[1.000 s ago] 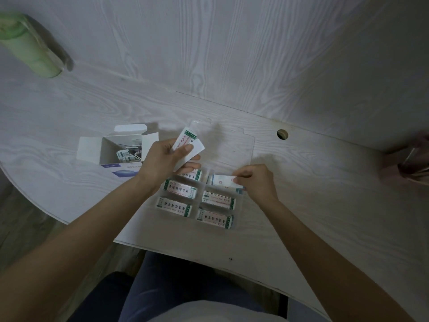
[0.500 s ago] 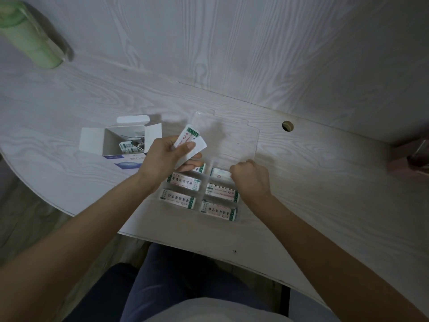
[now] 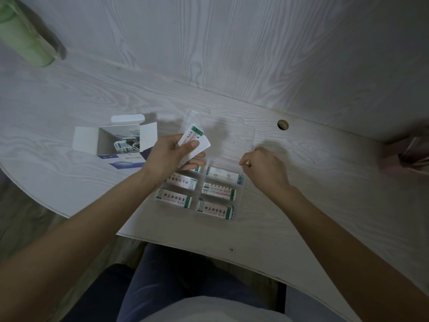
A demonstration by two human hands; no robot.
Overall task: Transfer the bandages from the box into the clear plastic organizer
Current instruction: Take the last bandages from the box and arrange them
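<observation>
A clear plastic organizer point(image 3: 242, 198) lies on the table in front of me, its lid point(image 3: 232, 135) open flat toward the wall. Several wrapped bandages lie in its compartments, one point(image 3: 224, 178) in the far right compartment. My left hand point(image 3: 169, 156) grips a few bandages point(image 3: 193, 141) above the organizer's far left corner. My right hand point(image 3: 264, 169) hovers just right of the organizer with fingers loosely curled, holding nothing. The open white and blue box point(image 3: 116, 141) lies on its side at the left with more bandages point(image 3: 124, 146) inside.
A green bottle point(image 3: 22, 40) stands at the far left by the wall. A cable hole point(image 3: 282, 124) sits in the table near the wall. A dim pinkish object point(image 3: 408, 154) is at the right edge. The table's curved front edge is close to my lap.
My right hand laid a bandage in the far right compartment, let go and drew back to the right. My left hand kept its bandages in about the same place.
</observation>
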